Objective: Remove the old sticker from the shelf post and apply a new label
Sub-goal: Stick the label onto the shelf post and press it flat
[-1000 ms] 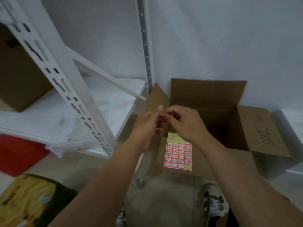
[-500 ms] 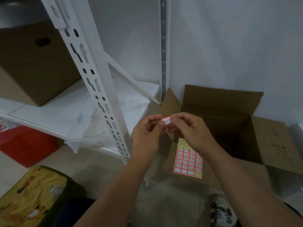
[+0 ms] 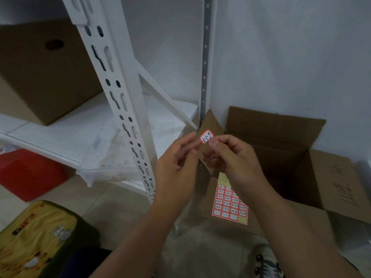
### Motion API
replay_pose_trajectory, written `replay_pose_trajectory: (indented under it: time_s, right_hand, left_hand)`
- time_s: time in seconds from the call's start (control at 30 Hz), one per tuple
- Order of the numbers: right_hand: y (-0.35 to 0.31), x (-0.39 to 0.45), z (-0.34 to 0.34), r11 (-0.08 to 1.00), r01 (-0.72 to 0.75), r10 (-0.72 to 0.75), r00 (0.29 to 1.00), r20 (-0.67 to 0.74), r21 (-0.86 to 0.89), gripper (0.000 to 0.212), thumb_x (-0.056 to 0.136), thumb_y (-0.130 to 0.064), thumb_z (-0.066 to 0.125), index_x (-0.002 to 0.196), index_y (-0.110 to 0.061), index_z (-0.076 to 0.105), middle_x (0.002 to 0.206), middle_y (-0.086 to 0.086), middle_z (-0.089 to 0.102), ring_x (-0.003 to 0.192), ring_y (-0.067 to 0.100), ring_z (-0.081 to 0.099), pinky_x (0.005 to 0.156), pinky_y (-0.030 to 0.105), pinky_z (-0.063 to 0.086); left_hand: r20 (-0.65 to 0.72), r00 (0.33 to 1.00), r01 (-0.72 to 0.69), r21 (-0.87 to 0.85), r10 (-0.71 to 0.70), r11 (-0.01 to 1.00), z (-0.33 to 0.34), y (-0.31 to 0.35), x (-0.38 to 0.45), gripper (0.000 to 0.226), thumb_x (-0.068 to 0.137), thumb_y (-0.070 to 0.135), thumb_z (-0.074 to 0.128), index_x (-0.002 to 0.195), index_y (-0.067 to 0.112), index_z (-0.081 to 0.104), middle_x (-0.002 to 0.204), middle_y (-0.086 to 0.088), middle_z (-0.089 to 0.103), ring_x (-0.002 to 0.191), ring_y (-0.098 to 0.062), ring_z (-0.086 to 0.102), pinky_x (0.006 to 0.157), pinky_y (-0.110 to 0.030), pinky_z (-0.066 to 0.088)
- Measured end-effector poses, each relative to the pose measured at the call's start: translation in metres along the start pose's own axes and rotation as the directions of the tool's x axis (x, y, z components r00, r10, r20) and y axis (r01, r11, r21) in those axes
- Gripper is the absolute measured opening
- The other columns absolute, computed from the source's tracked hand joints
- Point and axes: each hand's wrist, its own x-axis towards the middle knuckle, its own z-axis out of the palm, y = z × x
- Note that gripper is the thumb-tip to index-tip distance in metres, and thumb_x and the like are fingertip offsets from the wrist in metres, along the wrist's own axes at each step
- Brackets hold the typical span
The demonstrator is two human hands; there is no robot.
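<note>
The white perforated metal shelf post (image 3: 120, 101) runs diagonally from the upper left down to the floor at centre. It carries a white shelf board (image 3: 66, 135). A closed brown cardboard box (image 3: 44, 73) with an oval hand hole stands on that board, left of the post. A clear plastic tray (image 3: 106, 167) projects over the front edge of the board, touching the post.

An open brown cardboard carton (image 3: 297, 157) stands on the floor at right, against the white wall, with its flaps folded outward. Handwriting marks the right flap. A red flat object (image 3: 30, 175) lies under the shelf at left. A yellow and green printed bag (image 3: 40, 237) sits at the lower left corner.

A sheet of red-bordered white labels (image 3: 230, 203) on yellow-green backing lies against the carton's front flap, below the hands. Most of its labels bear handwritten numbers.

The left hand (image 3: 176, 169) and right hand (image 3: 232, 161) meet in front of the carton's left flap, right of the post. Both hands pinch one small red-bordered white label (image 3: 206, 136) between their fingertips, at its lower edge. The label is upright, clear of the post, and shows inverted handwritten digits.
</note>
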Motion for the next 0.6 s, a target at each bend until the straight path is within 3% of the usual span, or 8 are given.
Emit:
replay_pose_trajectory:
  time_s: [0.1,0.17,0.27,0.3,0.37,0.43,0.5,0.6]
  right_hand:
    - [0.001,0.001,0.002,0.991,-0.049,0.052,0.998,-0.022,0.123,0.014,0.093,-0.016,0.058,0.096,-0.008,0.069,0.081,0.007,0.07,0.076,0.02,0.067,0.073,0.033,0.055]
    - [-0.001,0.001,0.003,0.974,-0.074,0.083,0.996,-0.03,0.215,0.014,0.093,-0.014,0.057,0.094,-0.007,0.069,0.082,0.008,0.07,0.078,0.021,0.066,0.073,0.035,0.055]
    - [-0.005,0.004,0.0,0.943,-0.094,0.107,0.994,-0.022,0.319,0.015,0.094,-0.01,0.055,0.088,-0.008,0.068,0.078,0.005,0.069,0.076,0.018,0.064,0.07,0.031,0.054]
    - [-0.007,0.004,-0.001,0.956,-0.08,0.09,0.996,-0.022,0.283,0.015,0.094,-0.01,0.055,0.086,-0.008,0.068,0.076,0.004,0.069,0.074,0.016,0.064,0.07,0.031,0.054]
    - [-0.007,0.005,-0.007,0.997,0.06,-0.061,0.998,-0.003,-0.047,0.014,0.095,-0.014,0.055,0.085,-0.012,0.065,0.076,0.001,0.068,0.071,0.014,0.063,0.068,0.026,0.053]
    - [-0.005,0.005,-0.011,0.888,0.243,-0.197,0.968,0.156,-0.39,0.011,0.095,-0.02,0.054,0.087,-0.017,0.06,0.078,-0.001,0.063,0.071,0.011,0.059,0.064,0.021,0.05]
    - [-0.002,0.005,-0.015,0.789,0.325,-0.194,0.937,0.29,-0.521,0.008,0.096,-0.024,0.052,0.09,-0.023,0.055,0.082,-0.006,0.059,0.073,0.009,0.056,0.061,0.018,0.046]
    - [0.002,0.004,-0.018,0.656,0.41,-0.177,0.9,0.399,-0.634,0.007,0.099,-0.027,0.048,0.092,-0.028,0.048,0.082,-0.01,0.053,0.072,0.008,0.052,0.06,0.022,0.042]
  left_hand:
    - [0.149,0.979,-0.171,0.228,0.139,0.958,-0.001,-0.007,-0.004,0.041,0.097,0.022,0.048,0.132,0.043,0.048,0.133,0.016,0.058,0.121,0.007,0.052,0.094,-0.011,0.045]
    - [0.256,0.945,-0.302,0.448,0.204,0.841,0.0,-0.017,-0.005,0.054,0.093,0.034,0.041,0.147,0.031,0.038,0.145,0.012,0.047,0.135,0.001,0.04,0.105,-0.023,0.042]
    - [0.314,0.912,-0.401,0.553,0.262,0.731,0.004,-0.022,-0.006,0.064,0.09,0.031,0.038,0.151,0.018,0.03,0.151,0.005,0.041,0.143,-0.011,0.032,0.11,-0.034,0.04]
    - [0.311,0.91,-0.41,0.563,0.276,0.718,0.004,-0.02,-0.007,0.063,0.089,0.03,0.038,0.151,0.016,0.031,0.15,0.003,0.043,0.141,-0.012,0.035,0.109,-0.035,0.042]
    - [0.26,0.929,-0.369,0.566,0.265,0.737,0.004,-0.015,-0.007,0.058,0.092,0.034,0.038,0.148,0.02,0.036,0.141,0.005,0.052,0.13,-0.007,0.047,0.101,-0.027,0.047]
    - [0.171,0.958,-0.288,0.522,0.232,0.803,0.002,-0.01,-0.007,0.046,0.095,0.043,0.038,0.14,0.032,0.042,0.121,0.015,0.06,0.109,-0.001,0.057,0.089,-0.021,0.051]
    - [0.098,0.972,-0.234,0.477,0.214,0.847,-0.002,-0.008,-0.006,0.043,0.096,0.049,0.045,0.136,0.032,0.045,0.109,0.019,0.062,0.1,-0.003,0.062,0.082,-0.027,0.055]
    - [0.141,0.952,-0.306,0.513,0.273,0.802,-0.012,-0.013,0.002,0.037,0.096,0.036,0.055,0.13,0.022,0.057,0.107,0.008,0.064,0.094,-0.007,0.062,0.077,-0.03,0.057]
